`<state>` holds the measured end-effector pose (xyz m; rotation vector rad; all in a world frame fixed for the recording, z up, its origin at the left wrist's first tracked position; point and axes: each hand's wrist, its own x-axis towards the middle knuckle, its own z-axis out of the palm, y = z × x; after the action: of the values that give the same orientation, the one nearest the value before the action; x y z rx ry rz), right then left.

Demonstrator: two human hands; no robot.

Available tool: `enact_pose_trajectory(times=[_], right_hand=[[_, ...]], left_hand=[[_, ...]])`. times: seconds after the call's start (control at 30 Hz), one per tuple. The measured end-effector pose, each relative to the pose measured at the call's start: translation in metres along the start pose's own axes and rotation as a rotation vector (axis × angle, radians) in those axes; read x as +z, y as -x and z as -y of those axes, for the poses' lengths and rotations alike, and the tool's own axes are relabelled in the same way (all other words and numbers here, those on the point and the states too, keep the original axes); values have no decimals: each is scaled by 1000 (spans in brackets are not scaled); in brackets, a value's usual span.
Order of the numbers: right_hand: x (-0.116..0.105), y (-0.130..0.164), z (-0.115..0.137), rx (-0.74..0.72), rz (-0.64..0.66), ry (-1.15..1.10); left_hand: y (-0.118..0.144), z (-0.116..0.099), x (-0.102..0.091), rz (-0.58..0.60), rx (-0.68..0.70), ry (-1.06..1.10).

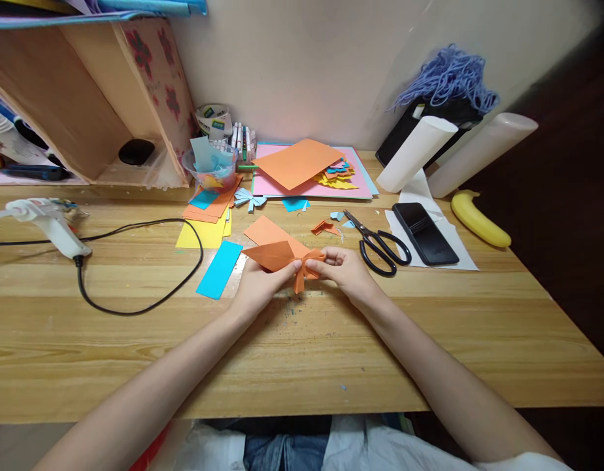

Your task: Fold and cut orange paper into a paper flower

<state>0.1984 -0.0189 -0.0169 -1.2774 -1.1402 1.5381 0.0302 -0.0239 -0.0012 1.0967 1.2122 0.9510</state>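
Your left hand (257, 288) and right hand (342, 269) meet over the middle of the wooden bench (302, 353), both sets of fingers closed in a pinch on a folded orange paper piece (277, 256). The piece is held just above the bench surface: its broad pointed flap extends to your left, and a narrow tail hangs down between your two hands. Your left fingers grip the pinched centre from below; your right fingers clamp the smaller folded end. Directly behind the piece lies a flat orange sheet (268, 231), and a blue paper strip (219, 269) lies on the bench just to the left of your left hand. Black scissors (380, 243) rest near your right hand, with a black phone (424, 233) on white paper beyond them and a banana (478, 218) at the far right. A white glue gun (50, 222) sits well apart on the left, its black cord (135, 307) looping across the bench. A stack of coloured paper (302, 169) lies against the wall.
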Motion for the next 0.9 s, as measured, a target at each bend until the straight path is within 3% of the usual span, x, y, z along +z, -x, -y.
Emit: enact_pose_trajectory(times=[0.17, 0.37, 0.73, 0.9], right_hand=[[4, 1, -2, -19, -2, -6], [0, 1, 5, -15, 90, 3], [5, 5, 5, -272, -107, 278], [3, 4, 5, -136, 113, 242]], left_hand=[[2, -8, 0, -19, 7, -94], [0, -10, -1, -72, -26, -164], [0, -7, 1, -75, -56, -155], [0, -5, 0, -76, -39, -139]])
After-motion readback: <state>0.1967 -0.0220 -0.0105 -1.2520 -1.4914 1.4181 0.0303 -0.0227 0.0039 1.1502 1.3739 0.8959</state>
